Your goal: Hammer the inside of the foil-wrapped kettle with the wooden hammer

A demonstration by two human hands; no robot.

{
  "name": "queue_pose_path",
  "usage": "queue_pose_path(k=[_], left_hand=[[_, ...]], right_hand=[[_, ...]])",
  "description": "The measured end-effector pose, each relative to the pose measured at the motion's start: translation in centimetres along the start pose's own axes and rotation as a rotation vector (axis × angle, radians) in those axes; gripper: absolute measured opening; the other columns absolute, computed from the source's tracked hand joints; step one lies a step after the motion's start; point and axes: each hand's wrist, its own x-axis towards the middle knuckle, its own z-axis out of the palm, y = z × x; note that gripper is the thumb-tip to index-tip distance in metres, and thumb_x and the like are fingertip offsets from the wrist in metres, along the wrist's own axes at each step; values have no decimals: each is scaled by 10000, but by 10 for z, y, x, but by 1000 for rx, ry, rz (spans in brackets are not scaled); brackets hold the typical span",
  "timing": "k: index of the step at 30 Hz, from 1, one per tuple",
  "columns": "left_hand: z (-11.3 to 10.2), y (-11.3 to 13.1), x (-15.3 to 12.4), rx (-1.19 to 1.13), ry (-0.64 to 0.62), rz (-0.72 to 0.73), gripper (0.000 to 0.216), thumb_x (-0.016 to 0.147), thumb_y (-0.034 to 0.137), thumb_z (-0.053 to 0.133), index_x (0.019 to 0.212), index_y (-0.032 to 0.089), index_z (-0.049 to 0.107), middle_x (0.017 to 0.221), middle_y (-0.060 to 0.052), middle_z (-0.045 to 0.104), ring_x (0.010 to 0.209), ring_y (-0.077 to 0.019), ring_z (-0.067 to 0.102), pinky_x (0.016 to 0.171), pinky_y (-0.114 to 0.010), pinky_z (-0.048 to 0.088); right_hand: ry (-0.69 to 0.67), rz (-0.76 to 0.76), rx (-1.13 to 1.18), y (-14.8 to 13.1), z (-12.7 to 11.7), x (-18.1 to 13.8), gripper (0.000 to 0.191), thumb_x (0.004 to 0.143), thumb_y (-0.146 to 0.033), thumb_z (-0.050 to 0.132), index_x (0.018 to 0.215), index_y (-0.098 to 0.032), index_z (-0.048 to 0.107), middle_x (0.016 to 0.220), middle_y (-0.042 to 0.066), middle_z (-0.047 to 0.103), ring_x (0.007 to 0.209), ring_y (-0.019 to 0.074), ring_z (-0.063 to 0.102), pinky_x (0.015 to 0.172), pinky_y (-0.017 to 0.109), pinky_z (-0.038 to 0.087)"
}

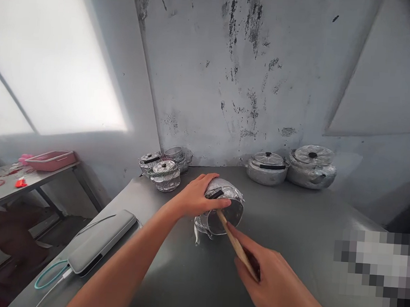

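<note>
A small silver metal kettle (234,215) lies tipped on the grey tabletop, its round open mouth turned toward me and no lid on it. My left hand (198,195) is closed over its upper left side, with the thumb along the rim near the black handle grip (216,194). A spout (197,233) juts out low on the left. My right hand (269,270) is wrapped round a wooden stick (236,244), whose far end reaches to the kettle's mouth beneath my left thumb. Whatever is at that end is hidden.
Several silver pots, one a lidded pot (165,175), stand at the back left. Two lidded kettles, a smaller kettle (267,172) and a larger kettle (311,170), sit against the wall. A grey power bank (103,242) with cables lies left. A pink basket (52,160) rests on another table.
</note>
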Motion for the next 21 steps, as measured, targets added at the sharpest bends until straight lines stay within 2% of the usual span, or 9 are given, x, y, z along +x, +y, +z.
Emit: queue_pose_path(k=[5,11,16,21], left_hand=[[-2,2,-1,-13,-40,14,914,822,734,659,1548,238,409,1527,-137,469,1370,-366,489,1160,-455,367],[-3,-1,0,-19,-33,13,890,824,734,658,1535,250,428,1504,-135,490,1357,-364,498,1148,-458,379],[-5,-1,-1,-18,-42,15,897,797,721,697,1524,261,442,1489,-126,505,1332,-353,522,1141,-448,392],[-7,1,-2,-21,-57,5,884,817,722,671,1535,270,423,1491,-132,498,1324,-357,530,1122,-451,411]], right_hand=[[-26,15,-38,1,0,0,580,943,-295,489,1521,-342,511,779,-18,645,629,171,536,610,268,455],[-89,42,33,3,-3,4,582,977,-303,462,1559,-296,453,930,-10,699,749,175,564,725,290,480],[-83,42,63,2,0,4,592,994,-333,459,1582,-301,402,831,-34,614,698,155,500,646,262,424],[-82,4,79,3,6,3,548,987,-328,463,1533,-292,489,890,-10,647,745,170,547,678,268,447]])
